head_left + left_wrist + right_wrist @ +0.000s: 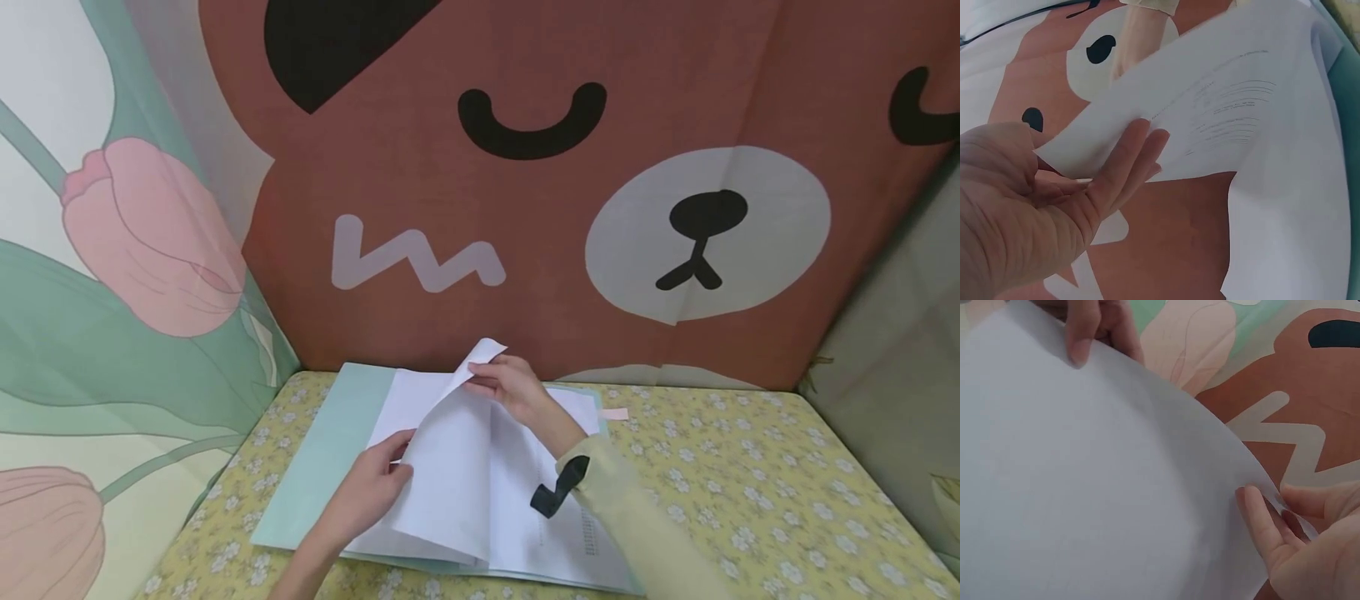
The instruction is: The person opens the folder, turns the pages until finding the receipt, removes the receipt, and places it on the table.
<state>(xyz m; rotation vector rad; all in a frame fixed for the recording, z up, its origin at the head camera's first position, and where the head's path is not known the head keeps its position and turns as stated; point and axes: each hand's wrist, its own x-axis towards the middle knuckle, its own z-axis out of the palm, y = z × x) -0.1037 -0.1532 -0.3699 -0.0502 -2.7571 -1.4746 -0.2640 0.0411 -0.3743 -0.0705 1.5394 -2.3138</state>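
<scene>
A pale green folder (330, 450) lies spread on the table, with white pages inside it. One page (450, 467) is lifted off the stack and curls upward. At its left edge my left hand (375, 479) holds it, thumb on one face and fingers on the other. Its top corner is pinched by my right hand (510, 387). Rows of small print show on the page (1229, 106) in the left wrist view. In the right wrist view the facing side of the page (1097, 462) looks blank, and fingertips (1250, 497) of my right hand press on it.
A floral yellow cloth (720, 475) covers the table. A pink tab (615, 414) sticks out at the folder's right side. Behind stands a brown bear-print curtain (420, 183), with a tulip-print curtain (150, 242) at left. A black strap (561, 485) hangs from my right wrist.
</scene>
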